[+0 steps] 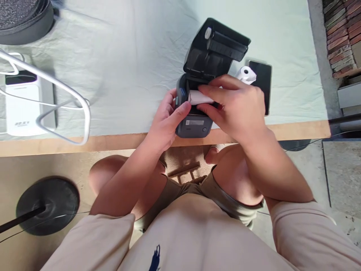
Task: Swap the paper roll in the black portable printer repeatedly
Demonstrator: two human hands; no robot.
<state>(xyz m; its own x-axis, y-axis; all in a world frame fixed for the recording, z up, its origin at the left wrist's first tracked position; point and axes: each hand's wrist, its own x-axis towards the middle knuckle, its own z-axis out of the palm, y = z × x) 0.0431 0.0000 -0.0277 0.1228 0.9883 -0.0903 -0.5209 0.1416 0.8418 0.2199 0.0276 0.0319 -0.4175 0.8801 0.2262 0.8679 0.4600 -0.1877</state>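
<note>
On the table [296, 130], draped in a pale green cloth [126, 56], one small dark label printer [194, 126] is set at the near edge with its lid [217, 45] swung open away from the person. One black phone [262, 81] is laid flat just right of the printer, and one spare paper roll [246, 74] is seen between phone and lid, touching or nearly touching the phone. One white power bank [21, 113] is placed well apart at far left under a white wire frame [67, 101]; one black stand base [47, 205] is seen on the floor below.

Printer body is clasped on its left side by the left hand [165, 122], thumb curled over the front rim, fingers wrapped behind. One white paper roll [199, 98] is pinched by the right hand [238, 109], fingers closed over its top and right end, thumb underneath. Roll is held in or just above the open bay, cannot be told whether seated. Long axis is run left-right across the printer, parallel to the table edge. Right hand is nearer the roll; bay lies directly under the grip
</note>
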